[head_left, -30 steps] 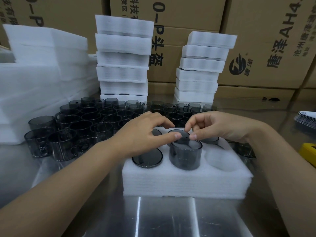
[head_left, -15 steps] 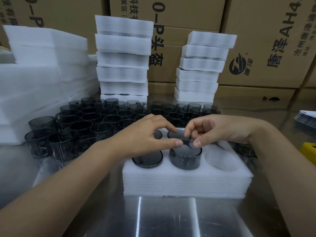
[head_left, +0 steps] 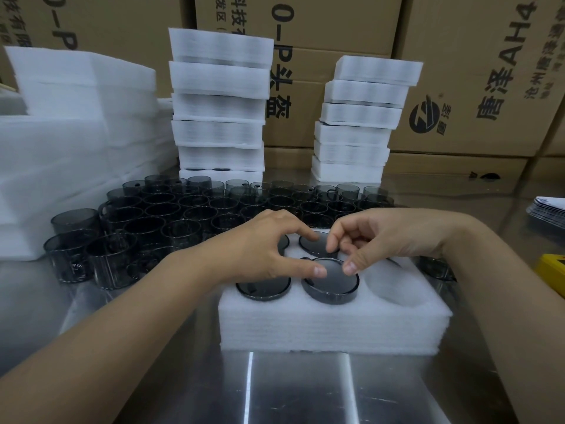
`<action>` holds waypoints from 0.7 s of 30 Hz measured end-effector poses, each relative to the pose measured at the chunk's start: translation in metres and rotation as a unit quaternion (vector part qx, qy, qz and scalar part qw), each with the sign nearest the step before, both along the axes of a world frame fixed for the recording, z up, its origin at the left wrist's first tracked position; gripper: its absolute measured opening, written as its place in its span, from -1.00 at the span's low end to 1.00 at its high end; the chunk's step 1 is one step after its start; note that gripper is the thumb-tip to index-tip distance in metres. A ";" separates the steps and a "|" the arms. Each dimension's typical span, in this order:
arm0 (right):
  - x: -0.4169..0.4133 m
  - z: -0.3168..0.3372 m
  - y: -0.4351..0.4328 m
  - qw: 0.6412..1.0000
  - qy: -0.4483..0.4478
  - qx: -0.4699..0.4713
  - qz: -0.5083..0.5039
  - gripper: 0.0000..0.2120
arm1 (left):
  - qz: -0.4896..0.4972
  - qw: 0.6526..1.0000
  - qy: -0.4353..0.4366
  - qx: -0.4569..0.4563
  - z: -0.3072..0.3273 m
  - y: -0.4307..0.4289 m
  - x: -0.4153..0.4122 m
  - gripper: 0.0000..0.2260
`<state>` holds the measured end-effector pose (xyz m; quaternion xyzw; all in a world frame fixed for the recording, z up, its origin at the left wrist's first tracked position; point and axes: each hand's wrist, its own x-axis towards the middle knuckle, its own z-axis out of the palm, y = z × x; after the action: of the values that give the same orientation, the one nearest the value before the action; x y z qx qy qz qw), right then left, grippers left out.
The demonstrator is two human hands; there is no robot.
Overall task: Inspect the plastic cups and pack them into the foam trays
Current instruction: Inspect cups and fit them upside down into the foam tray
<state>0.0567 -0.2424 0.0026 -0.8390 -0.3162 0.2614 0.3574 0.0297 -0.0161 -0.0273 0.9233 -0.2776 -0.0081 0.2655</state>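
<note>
Two hands: both reach in from the near edge and meet over one smoky cup at the middle of the view.
Left hand: curved in a pinch on the cup, thumb tip on the near-left edge of its top and forefinger arched over the far side. The other fingers are curled under.
Right hand: pinching too, thumb tip on the cup's top towards the right and forefinger bent down at the back rim.
Smoky cup: dark, see-through plastic, sitting in the middle well of the tray's front row, with its top standing a little above the foam.
Foam tray: a thick white block lying on the steel table, just in front of the person.
Front left well: holds a seated cup, touching neither hand.
Front right well: bare foam.
Back row: one packed cup shows between the hands and another peeks out under the left hand. The right end is hidden by the right hand.
Loose cups: many more of the same dark cups, standing upright and close together behind and to the left of the tray.
Tray stacks: two towers of white foam trays behind the cups, the left one taller.
Foam sheets: a big white pile at the far left.
Cardboard boxes: a wall of printed brown boxes along the back.
Right edge: a fanned pile of cards and the corner of a yellow object.
</note>
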 end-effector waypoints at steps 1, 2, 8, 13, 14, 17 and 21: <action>0.000 0.000 0.001 1.000 -0.004 -0.006 0.001 -0.65 | 0.002 1.000 0.001 0.006 0.000 0.000 0.000 -0.33; -0.001 0.001 0.002 1.000 -0.007 -0.011 0.003 -0.64 | 0.003 1.000 0.002 0.012 0.000 0.000 0.000 -0.27; -0.003 0.002 0.004 0.999 -0.017 -0.035 0.006 -0.67 | 0.001 0.999 0.030 0.034 0.000 -0.003 -0.001 -0.21; -0.004 0.003 0.006 0.999 -0.017 -0.045 0.006 -0.69 | 0.006 0.999 0.032 0.025 -0.002 -0.004 0.002 -0.22; -0.004 0.002 0.006 0.999 -0.017 -0.044 0.005 -0.69 | 0.006 0.999 0.031 0.026 -0.002 -0.003 0.002 -0.22; -0.004 0.001 0.005 0.999 -0.023 -0.044 0.000 -0.69 | -0.022 0.998 0.011 0.065 0.004 0.002 0.001 -0.25; -0.004 0.001 0.004 0.999 -0.024 -0.033 -0.004 -0.68 | 0.069 0.997 -0.036 0.026 0.032 0.034 -0.003 -0.44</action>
<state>0.0528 -0.2385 0.0032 -0.8575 -0.3126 0.2506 0.3227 0.0264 0.0176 0.0048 0.9466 -0.2217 0.0361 0.2312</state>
